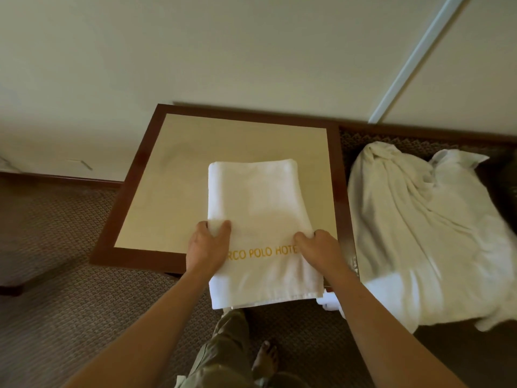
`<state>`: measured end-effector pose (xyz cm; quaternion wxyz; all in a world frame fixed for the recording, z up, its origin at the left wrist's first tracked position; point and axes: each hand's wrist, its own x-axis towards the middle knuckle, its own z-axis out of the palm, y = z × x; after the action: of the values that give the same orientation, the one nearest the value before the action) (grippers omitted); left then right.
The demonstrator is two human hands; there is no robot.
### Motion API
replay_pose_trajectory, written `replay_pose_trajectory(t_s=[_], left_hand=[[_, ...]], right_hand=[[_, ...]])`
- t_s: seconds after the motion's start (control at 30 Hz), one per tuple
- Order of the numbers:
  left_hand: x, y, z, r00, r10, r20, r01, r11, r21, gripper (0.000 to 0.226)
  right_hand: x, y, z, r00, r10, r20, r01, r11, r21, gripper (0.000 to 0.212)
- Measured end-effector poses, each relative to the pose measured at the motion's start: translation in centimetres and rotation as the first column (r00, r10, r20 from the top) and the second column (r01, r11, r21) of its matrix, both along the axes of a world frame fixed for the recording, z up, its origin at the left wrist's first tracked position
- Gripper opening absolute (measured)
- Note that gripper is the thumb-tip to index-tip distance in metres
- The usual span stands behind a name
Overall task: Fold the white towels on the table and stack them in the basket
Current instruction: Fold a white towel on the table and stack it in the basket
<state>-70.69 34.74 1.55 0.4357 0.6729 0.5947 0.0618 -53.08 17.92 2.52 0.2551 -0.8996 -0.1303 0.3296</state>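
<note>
A folded white towel (257, 208) with gold lettering lies lengthwise on the small table (145, 203), its near end hanging over the front edge. My left hand (208, 245) grips the towel's left edge, fingers curled round a fold of cloth. My right hand (319, 247) grips the right edge at the same height, beside the lettering. A loose heap of white towels (425, 231) lies to the right of the table. No basket is in view.
The table has a dark wooden frame (131, 180) and stands against a pale wall (223, 51). Patterned carpet (56, 289) surrounds it. My leg and bare foot (265, 357) stand just in front of the table. A small white object (331, 302) sits below the towel's right corner.
</note>
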Motion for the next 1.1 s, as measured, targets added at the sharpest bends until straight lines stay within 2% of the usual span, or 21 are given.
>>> replay_pose_trajectory(t_s=[0.2, 0.3, 0.37, 0.47, 0.57, 0.67, 0.77, 0.83, 0.9, 1.03, 1.1], left_hand=[[3.9, 4.6, 0.4, 0.981, 0.148, 0.125, -0.131, 0.982, -0.137, 0.058], [4.9, 5.2, -0.2, 0.984, 0.144, 0.101, -0.134, 0.986, -0.098, 0.055], [5.2, 5.0, -0.5, 0.991, 0.12, 0.054, -0.121, 0.993, 0.009, 0.054], [5.8, 5.1, -0.8, 0.998, 0.042, -0.047, -0.034, 0.988, 0.148, 0.061], [6.2, 6.9, -0.9, 0.995, -0.012, -0.095, 0.028, 0.986, 0.167, 0.064], [7.4, 9.8, -0.6, 0.998, -0.03, -0.056, 0.034, 0.997, 0.076, 0.068], [9.2, 11.9, -0.7, 0.999, -0.047, -0.015, 0.047, 0.999, 0.007, 0.064], [10.1, 12.5, -1.1, 0.999, -0.03, 0.014, 0.029, 0.998, 0.054, 0.06], [10.8, 12.7, -1.5, 0.999, -0.025, 0.028, 0.021, 0.99, 0.138, 0.056], [12.8, 14.0, -1.3, 0.996, -0.063, 0.061, 0.049, 0.978, 0.204, 0.048], [13.4, 15.3, -1.1, 0.99, -0.07, 0.125, 0.049, 0.986, 0.16, 0.045]], right_hand=[[3.6, 5.1, 0.0, 0.995, -0.083, -0.052, 0.09, 0.982, 0.167, 0.063], [4.1, 6.0, -0.7, 0.992, -0.105, 0.065, 0.09, 0.976, 0.196, 0.056], [3.4, 6.1, -1.4, 0.979, -0.123, 0.161, 0.094, 0.979, 0.18, 0.049], [2.7, 6.5, -2.2, 0.965, -0.162, 0.208, 0.147, 0.985, 0.088, 0.053], [3.1, 7.5, -2.4, 0.964, -0.169, 0.204, 0.167, 0.986, 0.022, 0.065], [4.3, 8.8, -2.0, 0.974, -0.156, 0.163, 0.159, 0.987, -0.009, 0.074], [5.3, 10.0, -1.7, 0.97, -0.165, 0.176, 0.163, 0.986, 0.028, 0.065], [5.3, 10.6, -1.6, 0.936, -0.193, 0.293, 0.171, 0.98, 0.101, 0.055], [5.5, 11.5, -1.9, 0.908, -0.202, 0.368, 0.182, 0.979, 0.088, 0.053], [7.3, 13.4, -2.0, 0.92, -0.24, 0.309, 0.24, 0.97, 0.037, 0.058], [8.3, 13.9, -1.3, 0.941, -0.224, 0.256, 0.229, 0.973, 0.009, 0.061]])
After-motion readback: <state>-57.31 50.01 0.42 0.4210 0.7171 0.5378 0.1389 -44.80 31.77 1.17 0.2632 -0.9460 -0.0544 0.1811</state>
